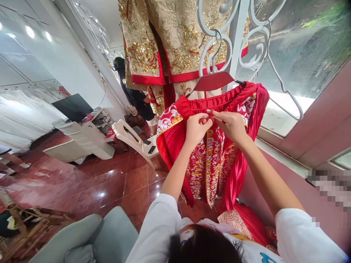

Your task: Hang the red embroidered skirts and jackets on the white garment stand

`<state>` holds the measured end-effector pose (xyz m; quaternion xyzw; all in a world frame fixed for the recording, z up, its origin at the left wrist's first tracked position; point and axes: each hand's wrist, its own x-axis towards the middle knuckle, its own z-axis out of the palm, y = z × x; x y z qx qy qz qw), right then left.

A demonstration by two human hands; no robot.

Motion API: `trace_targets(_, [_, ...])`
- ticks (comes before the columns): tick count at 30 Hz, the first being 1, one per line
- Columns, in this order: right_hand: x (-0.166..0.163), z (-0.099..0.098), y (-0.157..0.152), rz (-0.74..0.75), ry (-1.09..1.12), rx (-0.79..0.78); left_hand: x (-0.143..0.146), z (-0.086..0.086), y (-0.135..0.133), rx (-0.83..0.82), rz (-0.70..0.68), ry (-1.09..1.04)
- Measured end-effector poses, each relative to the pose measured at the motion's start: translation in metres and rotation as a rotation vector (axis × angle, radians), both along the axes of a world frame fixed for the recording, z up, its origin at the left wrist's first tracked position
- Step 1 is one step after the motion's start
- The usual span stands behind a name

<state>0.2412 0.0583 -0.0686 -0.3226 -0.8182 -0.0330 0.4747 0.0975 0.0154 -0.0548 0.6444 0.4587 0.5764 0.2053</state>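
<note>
A red skirt with gold and silver embroidery hangs from a hanger by its gathered waistband. At the front middle of that waistband, my left hand pinches a red cord. My right hand meets it from the other side, its fingers closed on the same cord. The fingertips of both hands almost touch. How the cord is looped between them is too small to make out.
A gold sequined jacket hangs behind the skirt, beside a white scrollwork rack. Empty wire hangers are at right. A white chair holds phones; a grey armchair stands near left. Another person is beyond.
</note>
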Motion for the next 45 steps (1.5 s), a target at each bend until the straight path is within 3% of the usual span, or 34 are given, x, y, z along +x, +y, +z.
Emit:
trace_targets(4, [0.006, -0.004, 0.0, 0.015, -0.073, 0.047, -0.004, 0.003, -0.004, -0.073, -0.086, 0.2])
trace_targets(8, [0.008, -0.006, 0.003, 0.08, -0.043, 0.029, -0.004, 0.0, -0.003, 0.003, -0.063, 0.31])
trace_targets(11, [0.009, -0.006, 0.004, 0.08, -0.001, -0.013, -0.003, -0.004, -0.007, 0.076, 0.08, 0.355])
trace_targets(15, [0.018, -0.008, 0.007, -0.177, 0.017, -0.049, -0.011, -0.007, -0.021, 0.097, 0.413, 0.503])
trace_targets(18, [0.024, -0.012, 0.008, -0.3, 0.066, -0.082, -0.018, -0.011, -0.025, 0.126, 0.466, 0.514])
trace_targets(21, [0.022, -0.018, 0.004, -0.144, 0.281, -0.197, -0.018, -0.015, -0.022, 0.127, 0.37, 0.314])
trace_targets(26, [0.012, -0.017, -0.006, 0.338, 0.779, -0.702, -0.005, -0.016, -0.013, -0.037, -0.101, -0.229])
trace_targets(31, [0.014, -0.009, -0.006, 0.644, 0.93, -0.896, 0.0, -0.013, -0.009, -0.128, -0.315, -0.501])
trace_targets(34, [0.023, -0.007, 0.002, 0.68, 0.961, -0.887, -0.009, -0.015, -0.008, -0.111, -0.24, -0.437])
trace_targets(37, [0.033, -0.007, 0.009, 0.632, 0.915, -0.876, -0.022, -0.019, -0.01, 0.068, 0.039, -0.118])
trace_targets(39, [0.037, -0.008, 0.01, 0.627, 0.89, -0.871, -0.028, -0.022, -0.013, 0.163, 0.154, 0.087])
trace_targets(42, [0.037, -0.011, 0.009, 0.64, 0.899, -0.819, -0.032, -0.024, -0.02, 0.183, 0.098, 0.17])
trace_targets(45, [0.031, -0.015, 0.007, 0.658, 0.911, -0.748, -0.029, -0.021, -0.025, 0.19, -0.081, 0.056])
